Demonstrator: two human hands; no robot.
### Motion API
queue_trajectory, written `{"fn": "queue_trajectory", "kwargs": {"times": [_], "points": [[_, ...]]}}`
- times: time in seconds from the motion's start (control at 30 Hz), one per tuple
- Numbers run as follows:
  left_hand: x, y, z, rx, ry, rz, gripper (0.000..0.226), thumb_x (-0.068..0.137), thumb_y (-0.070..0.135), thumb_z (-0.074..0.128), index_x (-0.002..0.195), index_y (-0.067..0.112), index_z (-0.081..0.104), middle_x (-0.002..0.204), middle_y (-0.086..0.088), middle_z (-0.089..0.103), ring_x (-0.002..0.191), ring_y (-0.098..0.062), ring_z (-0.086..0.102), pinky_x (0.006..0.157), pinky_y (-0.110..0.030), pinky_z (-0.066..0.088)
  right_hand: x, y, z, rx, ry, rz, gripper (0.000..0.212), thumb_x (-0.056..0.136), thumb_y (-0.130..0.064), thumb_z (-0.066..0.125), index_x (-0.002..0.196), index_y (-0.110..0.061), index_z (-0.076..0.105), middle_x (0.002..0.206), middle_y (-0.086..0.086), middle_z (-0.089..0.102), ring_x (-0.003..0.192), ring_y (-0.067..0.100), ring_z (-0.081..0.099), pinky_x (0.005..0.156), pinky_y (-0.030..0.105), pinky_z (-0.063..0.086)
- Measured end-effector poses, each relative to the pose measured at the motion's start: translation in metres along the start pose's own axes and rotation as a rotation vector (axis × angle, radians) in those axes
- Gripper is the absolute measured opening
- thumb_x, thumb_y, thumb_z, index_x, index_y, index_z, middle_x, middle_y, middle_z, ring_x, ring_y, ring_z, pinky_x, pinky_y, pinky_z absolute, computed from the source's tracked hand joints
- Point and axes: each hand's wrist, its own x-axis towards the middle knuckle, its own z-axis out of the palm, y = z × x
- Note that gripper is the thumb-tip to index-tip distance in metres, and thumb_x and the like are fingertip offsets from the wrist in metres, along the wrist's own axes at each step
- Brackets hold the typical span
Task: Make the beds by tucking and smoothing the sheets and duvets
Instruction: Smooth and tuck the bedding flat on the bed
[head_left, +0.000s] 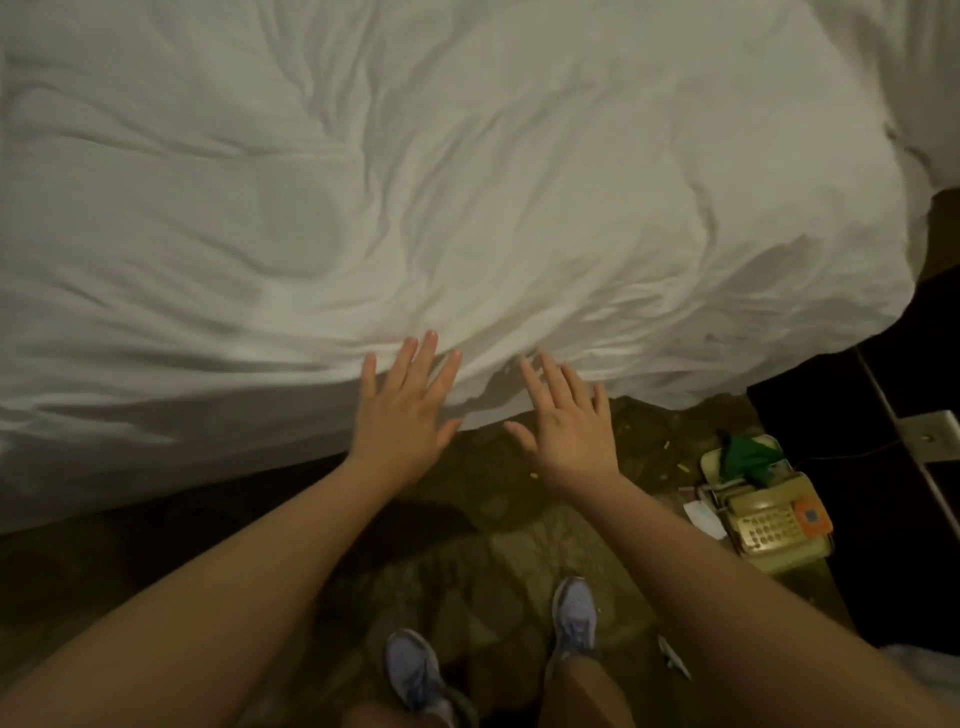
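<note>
Fingers of both hands are held straight and spread, with nothing gripped. The left hand is laid over the near edge of the duvet; the right hand is placed beside it at that edge, contact uncertain. The creased duvet lies ahead of the fingertips, its edge running crosswise. A telephone is seen right of the duvet, well apart; no obstruction is judged.
</note>
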Motion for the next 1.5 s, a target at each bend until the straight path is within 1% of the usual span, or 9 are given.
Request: {"fn": "queue_trajectory", "kwargs": {"times": [0.13, 0.23, 0.33, 0.53, 0.83, 0.97, 1.13, 1.3, 1.5], "points": [[0.047, 0.037, 0.006, 0.086, 0.197, 0.126, 0.085, 0.078, 0.049, 0.065, 0.147, 0.021, 0.026, 0.154, -0.013, 0.024, 0.140, -0.032, 0.025, 0.108, -0.057, 0.020, 0.002, 0.036, 0.019, 0.015, 0.016, -0.037, 0.075, 0.096, -0.059, 0.033, 0.150, -0.032, -0.010, 0.161, -0.003, -0.008, 0.147, 0.020, -0.007, 0.116, 0.045, -0.007], [0.084, 0.045, 0.030, 0.148, 0.349, 0.161, 0.077, 0.077, 0.055, 0.060, 0.142, 0.023, 0.034, 0.149, -0.012, 0.035, 0.135, -0.035, 0.033, 0.103, -0.058, 0.028, 0.019, 0.065, 0.036, -0.012, 0.139, -0.154, 0.084, 0.091, -0.058, 0.047, 0.150, -0.031, -0.007, 0.161, 0.000, 0.005, 0.148, 0.023, 0.005, 0.114, 0.048, -0.002], [0.107, 0.037, 0.065, 0.201, 0.351, 0.133, 0.082, 0.078, 0.070, 0.046, 0.144, 0.023, 0.033, 0.150, -0.012, 0.032, 0.136, -0.036, 0.030, 0.104, -0.059, 0.023, 0.049, 0.090, 0.050, -0.057, 0.351, -0.281, 0.087, 0.082, -0.054, 0.063, 0.149, -0.025, 0.015, 0.155, 0.005, 0.030, 0.142, 0.027, 0.027, 0.111, 0.053, 0.011], [0.144, 0.021, 0.119, 0.293, 0.498, 0.129, 0.087, 0.076, 0.076, 0.036, 0.144, 0.021, 0.027, 0.151, -0.013, 0.022, 0.135, -0.038, 0.026, 0.099, -0.064, 0.025, 0.123, 0.122, 0.108, -0.224, 0.542, -0.476, 0.111, 0.066, -0.070, 0.067, 0.151, -0.023, 0.014, 0.157, 0.009, 0.018, 0.144, 0.031, 0.011, 0.111, 0.057, -0.002], [0.130, 0.024, 0.123, 0.366, 0.630, 0.156, 0.083, 0.083, 0.077, 0.019, 0.145, 0.023, 0.028, 0.150, -0.020, 0.031, 0.133, -0.043, 0.033, 0.100, -0.065, 0.026, 0.152, 0.136, 0.137, -0.276, 0.933, -0.603, 0.108, 0.060, -0.068, 0.073, 0.145, -0.020, 0.027, 0.150, 0.012, 0.036, 0.138, 0.030, 0.022, 0.108, 0.057, 0.011], [0.096, 0.034, 0.142, 0.465, 0.547, 0.188, 0.098, 0.069, 0.077, 0.043, 0.146, 0.031, 0.004, 0.154, -0.011, 0.008, 0.139, -0.035, 0.010, 0.104, -0.067, 0.017, 0.141, 0.133, 0.127, -0.231, 0.836, -0.580, 0.115, 0.053, -0.055, 0.084, 0.146, -0.022, 0.025, 0.151, 0.012, 0.034, 0.139, 0.029, 0.020, 0.110, 0.054, 0.006], [0.080, 0.027, 0.164, 0.577, 0.543, 0.078, 0.125, 0.045, 0.057, 0.084, 0.145, 0.027, 0.016, 0.151, -0.012, 0.011, 0.138, -0.034, 0.014, 0.102, -0.068, 0.019, 0.126, 0.140, 0.152, -0.316, 0.816, -0.702, 0.096, 0.069, -0.052, 0.068, 0.149, -0.022, 0.023, 0.153, 0.016, 0.025, 0.140, 0.034, 0.018, 0.111, 0.056, 0.006], [0.081, 0.034, 0.183, 0.497, 0.678, 0.020, 0.095, 0.063, 0.013, 0.068, 0.145, 0.030, 0.022, 0.150, -0.016, 0.013, 0.138, -0.039, 0.016, 0.103, -0.066, 0.016, 0.117, 0.136, 0.186, -0.216, 0.833, -0.661, 0.086, 0.073, -0.048, 0.063, 0.147, -0.020, 0.026, 0.150, 0.017, 0.034, 0.139, 0.031, 0.023, 0.111, 0.053, 0.007], [0.075, 0.034, 0.167, 0.414, 0.649, 0.126, 0.051, 0.078, 0.005, 0.044, 0.128, 0.015, 0.047, 0.136, -0.029, 0.044, 0.122, -0.050, 0.044, 0.088, -0.071, 0.034, 0.105, 0.121, 0.195, -0.077, 0.928, -0.660, 0.067, 0.084, -0.044, 0.047, 0.143, -0.017, 0.031, 0.146, 0.013, 0.035, 0.135, 0.028, 0.028, 0.114, 0.047, 0.008]]}}
